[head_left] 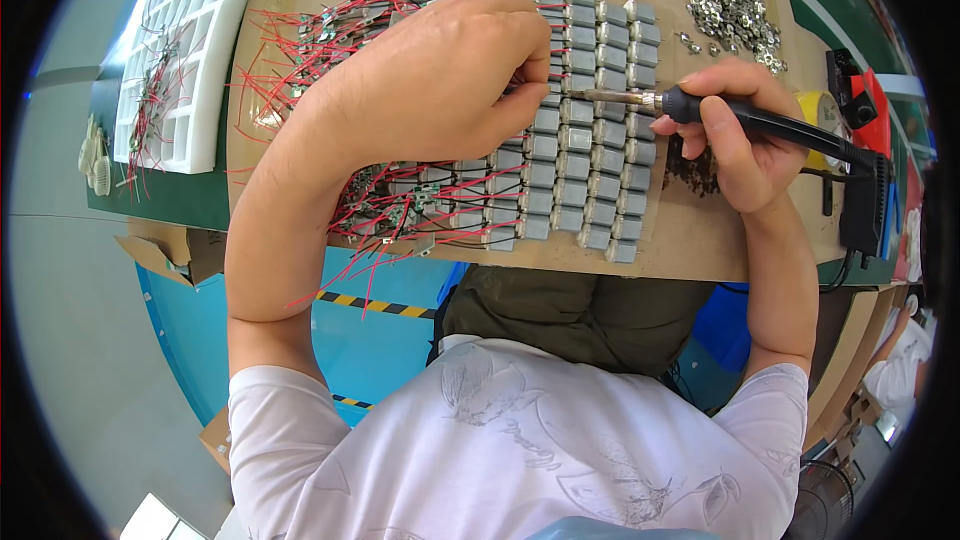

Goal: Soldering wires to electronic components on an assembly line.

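Rows of small grey motors [573,166] stand close together on the brown work surface. Red and black wires [445,225] run from many of them toward the left, some with small green circuit boards [425,202]. My left hand [465,75] is over the rows, its fingers curled in a pinch beside the motors; what they hold is hidden. In my right hand [745,135] is a soldering iron [680,105], gripped by its black handle like a pen. Its metal tip points left, at the motors just beside my left fingertips.
A pile of small shiny metal parts [735,10] lies at the far right. At the left is a white compartment tray [205,110] holding wired boards. A yellow tape roll [822,120] and a red-and-black object [872,110] sit at the right, near the iron's cable.
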`<state>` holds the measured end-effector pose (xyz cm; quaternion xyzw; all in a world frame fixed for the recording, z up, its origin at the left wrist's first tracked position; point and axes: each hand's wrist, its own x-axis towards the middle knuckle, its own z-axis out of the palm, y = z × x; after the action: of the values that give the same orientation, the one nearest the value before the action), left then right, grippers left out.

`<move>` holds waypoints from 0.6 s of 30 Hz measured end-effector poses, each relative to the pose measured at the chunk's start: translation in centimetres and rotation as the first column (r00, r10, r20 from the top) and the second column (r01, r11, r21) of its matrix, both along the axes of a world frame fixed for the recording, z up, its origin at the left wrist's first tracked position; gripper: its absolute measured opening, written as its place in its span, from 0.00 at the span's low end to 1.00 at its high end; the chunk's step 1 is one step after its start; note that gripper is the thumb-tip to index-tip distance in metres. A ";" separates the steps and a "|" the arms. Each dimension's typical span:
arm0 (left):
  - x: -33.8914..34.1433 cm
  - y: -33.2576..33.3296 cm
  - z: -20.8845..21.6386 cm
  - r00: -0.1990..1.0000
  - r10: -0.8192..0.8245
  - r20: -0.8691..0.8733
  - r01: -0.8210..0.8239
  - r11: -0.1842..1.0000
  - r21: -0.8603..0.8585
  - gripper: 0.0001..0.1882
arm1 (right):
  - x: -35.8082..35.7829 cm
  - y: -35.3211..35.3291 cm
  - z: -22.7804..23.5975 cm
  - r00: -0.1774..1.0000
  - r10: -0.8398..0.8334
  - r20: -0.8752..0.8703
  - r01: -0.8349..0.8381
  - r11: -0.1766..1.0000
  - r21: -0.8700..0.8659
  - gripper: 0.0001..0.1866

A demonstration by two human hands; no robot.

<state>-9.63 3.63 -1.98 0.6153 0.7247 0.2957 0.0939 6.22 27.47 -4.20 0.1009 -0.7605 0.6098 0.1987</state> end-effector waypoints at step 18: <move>0.1 0.0 -0.1 1.000 0.026 -0.005 -0.026 1.000 -0.014 0.06 | 0.0 -0.1 -0.1 1.000 -0.026 0.004 0.025 0.998 0.053 0.07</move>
<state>-9.56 3.68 -2.09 0.6058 0.7349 0.2905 0.0925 6.17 27.38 -4.27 0.0950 -0.7780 0.5872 0.2022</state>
